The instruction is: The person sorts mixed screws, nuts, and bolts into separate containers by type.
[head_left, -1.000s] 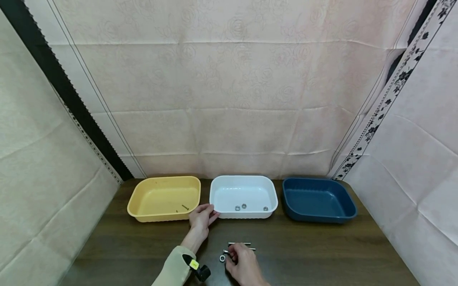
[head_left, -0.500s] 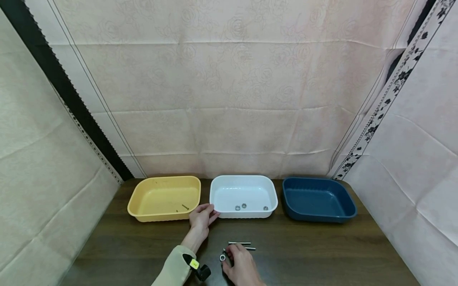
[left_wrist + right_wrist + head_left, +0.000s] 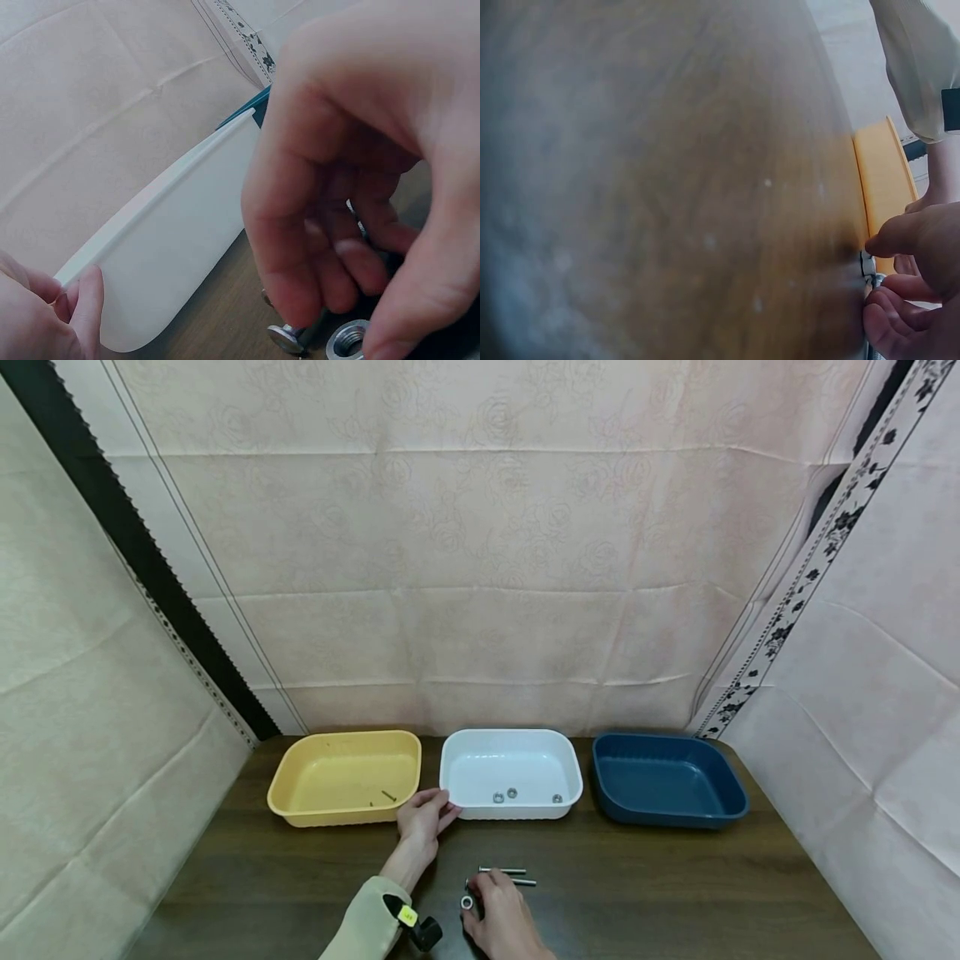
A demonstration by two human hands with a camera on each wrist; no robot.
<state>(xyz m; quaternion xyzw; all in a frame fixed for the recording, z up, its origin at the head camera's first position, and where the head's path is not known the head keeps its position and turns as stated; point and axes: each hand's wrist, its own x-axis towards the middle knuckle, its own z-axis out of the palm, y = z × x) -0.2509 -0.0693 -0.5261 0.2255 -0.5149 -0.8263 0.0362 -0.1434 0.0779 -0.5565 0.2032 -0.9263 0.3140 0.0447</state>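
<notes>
My left hand (image 3: 422, 814) pinches the near left corner of a white tray (image 3: 510, 812); the left wrist view shows thumb and fingers at its rim (image 3: 75, 274). On the table my right hand (image 3: 504, 910) reaches down over small metal hardware, fingers bent and thumb apart from them. A metal nut (image 3: 467, 902) lies beside the thumb, its threaded hole visible in the left wrist view (image 3: 349, 341). Close to the index fingertip is a bolt head (image 3: 286, 339). Two long bolts (image 3: 502, 870) lie just beyond the hand, one partly covered by it.
Several nuts (image 3: 512, 792) lie in the white tray. To its left a yellow tray (image 3: 341, 817) contains a few small screws (image 3: 388, 795). A dark blue tray (image 3: 671, 818) stands on the right. Pale cloth (image 3: 495, 527) hangs behind and at both sides.
My right hand has shifted slightly left, its thumb coming closer beside the nut and its fingers covering more of the nearest bolt. The left hand stays at the white tray.
</notes>
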